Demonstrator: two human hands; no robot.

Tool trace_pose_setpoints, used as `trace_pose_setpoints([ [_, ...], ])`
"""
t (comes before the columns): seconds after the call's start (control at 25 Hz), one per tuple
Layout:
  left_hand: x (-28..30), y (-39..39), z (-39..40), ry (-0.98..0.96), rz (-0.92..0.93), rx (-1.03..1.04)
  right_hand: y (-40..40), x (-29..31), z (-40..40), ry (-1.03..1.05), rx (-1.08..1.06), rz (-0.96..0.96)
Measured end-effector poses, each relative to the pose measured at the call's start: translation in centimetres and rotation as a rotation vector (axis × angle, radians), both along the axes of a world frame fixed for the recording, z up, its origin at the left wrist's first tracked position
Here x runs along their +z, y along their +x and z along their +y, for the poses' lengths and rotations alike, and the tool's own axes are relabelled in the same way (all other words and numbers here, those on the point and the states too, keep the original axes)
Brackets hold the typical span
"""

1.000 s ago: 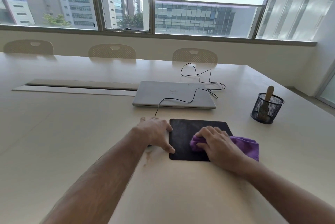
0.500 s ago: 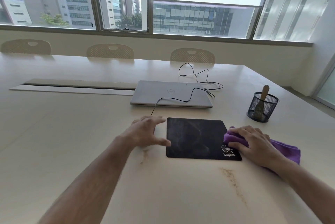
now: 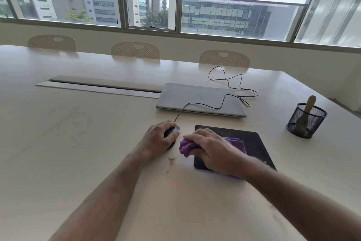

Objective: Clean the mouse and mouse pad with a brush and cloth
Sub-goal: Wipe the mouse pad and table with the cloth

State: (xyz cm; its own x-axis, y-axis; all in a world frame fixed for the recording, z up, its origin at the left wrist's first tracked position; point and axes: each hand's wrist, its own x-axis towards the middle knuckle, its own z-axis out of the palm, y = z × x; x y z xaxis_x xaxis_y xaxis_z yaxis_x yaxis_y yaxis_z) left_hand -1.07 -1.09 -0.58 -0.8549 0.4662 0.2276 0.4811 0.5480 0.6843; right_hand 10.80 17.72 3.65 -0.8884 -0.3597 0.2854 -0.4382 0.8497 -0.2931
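1. Since half a second ago, the right hand point(image 3: 213, 149) has carried the crumpled purple cloth point(image 3: 187, 147) from the right edge of the flat black rectangular mouse pad point(image 3: 252, 141) to its left edge.
2. The left hand point(image 3: 158, 139) now rests on the black corded mouse point(image 3: 172, 130) — fingers curved over it, beside the pad.
3. Right fingers curl round the cloth, pressing it down.

The left hand point(image 3: 158, 139) covers most of the mouse point(image 3: 172, 131). The right hand point(image 3: 213, 148) hides the middle of the cloth point(image 3: 186, 148) and the mouse pad's point(image 3: 252, 143) corner at 7 o'clock. Mesh veils the brush point(image 3: 308, 108) bristles.
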Motion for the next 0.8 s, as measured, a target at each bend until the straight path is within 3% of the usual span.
trace_pose_setpoints([
  [0.2, -0.3, -1.0, -0.1, -0.011, -0.071, -0.013, -1.6, -1.5, -3.2, 0.046, -0.045, -0.134],
  [0.6, -0.3, -1.3, -0.1, -0.009, -0.068, -0.026, -1.3, -1.0, -5.0, 0.166, 0.024, -0.201],
  [0.8, 1.9, -1.1, 1.0, -0.362, 0.104, -0.149, -1.1, -0.8, -5.3, 0.183, 0.021, -0.184],
])
